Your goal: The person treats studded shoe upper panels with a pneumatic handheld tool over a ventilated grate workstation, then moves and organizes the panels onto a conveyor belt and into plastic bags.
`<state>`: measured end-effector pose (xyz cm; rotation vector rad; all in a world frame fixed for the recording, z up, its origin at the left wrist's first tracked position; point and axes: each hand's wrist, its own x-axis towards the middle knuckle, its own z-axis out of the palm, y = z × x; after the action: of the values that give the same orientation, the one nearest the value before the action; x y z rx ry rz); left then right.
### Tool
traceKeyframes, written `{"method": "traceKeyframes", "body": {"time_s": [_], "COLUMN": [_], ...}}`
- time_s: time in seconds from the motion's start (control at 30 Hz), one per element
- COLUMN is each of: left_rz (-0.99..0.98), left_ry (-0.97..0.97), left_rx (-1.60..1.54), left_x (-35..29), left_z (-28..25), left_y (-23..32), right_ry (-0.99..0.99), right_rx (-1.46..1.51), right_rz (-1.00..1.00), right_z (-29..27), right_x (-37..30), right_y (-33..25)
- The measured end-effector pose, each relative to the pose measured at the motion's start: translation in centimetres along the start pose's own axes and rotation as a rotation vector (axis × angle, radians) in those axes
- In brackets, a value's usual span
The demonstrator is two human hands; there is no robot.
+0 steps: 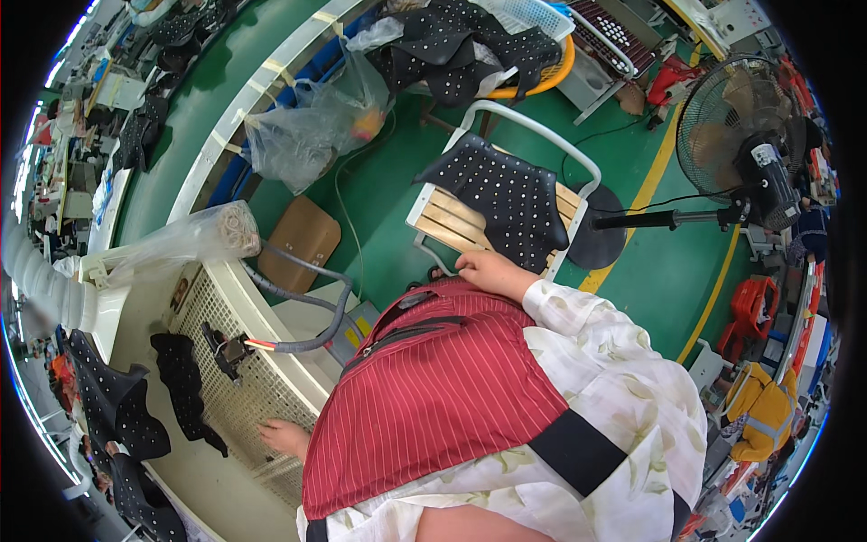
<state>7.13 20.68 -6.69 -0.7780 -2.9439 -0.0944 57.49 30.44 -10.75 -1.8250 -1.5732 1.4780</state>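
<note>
My left hand lies on the perforated bed of a cream worktable, fingers stretched out and nothing in them. Beside it on the worktable is a narrow dark piece of material. My right hand, its fingers curled together, is in front of a slatted wooden chair with a white frame. Across that seat lies a black sheet piece with white dots, its near edge close to my right hand. Whatever those fingers may hold is hidden.
A black fitting with a grey hose sits on the worktable. More dotted black pieces hang at its left. Clear plastic bags hang by the curved conveyor. A pedestal fan stands right of the chair.
</note>
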Motion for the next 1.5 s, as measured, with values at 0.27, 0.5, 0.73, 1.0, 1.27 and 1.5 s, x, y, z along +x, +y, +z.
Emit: {"method": "traceKeyframes", "body": {"time_s": [0.27,0.5,0.73,1.0,1.27,1.5], "left_rz": [-0.032,0.007,0.004,0.012,0.008,-0.015], "left_ry": [-0.016,0.088,0.097,0.119,0.098,0.091], "left_rx": [0.017,0.003,-0.014,-0.002,-0.010,0.040], "left_x": [-0.4,0.6,-0.4,-0.1,-0.1,-0.6], "left_z": [-0.4,1.0,0.4,1.0,0.5,0.5], "left_y": [0.1,-1.0,-1.0,-0.9,-1.3,-0.5], "right_ry": [0.543,0.863,0.672,0.627,0.600,0.617], "right_rx": [0.036,-0.259,-0.062,0.030,0.232,0.081], "right_rz": [0.126,0.387,0.507,0.537,0.507,0.575], "right_z": [-4.2,-8.0,-7.9,-7.6,-8.0,-7.8], "right_x": [-0.5,-2.0,-2.0,-1.0,-0.1,-0.6], "right_y": [7.5,13.9,15.9,18.1,17.4,20.1]}}
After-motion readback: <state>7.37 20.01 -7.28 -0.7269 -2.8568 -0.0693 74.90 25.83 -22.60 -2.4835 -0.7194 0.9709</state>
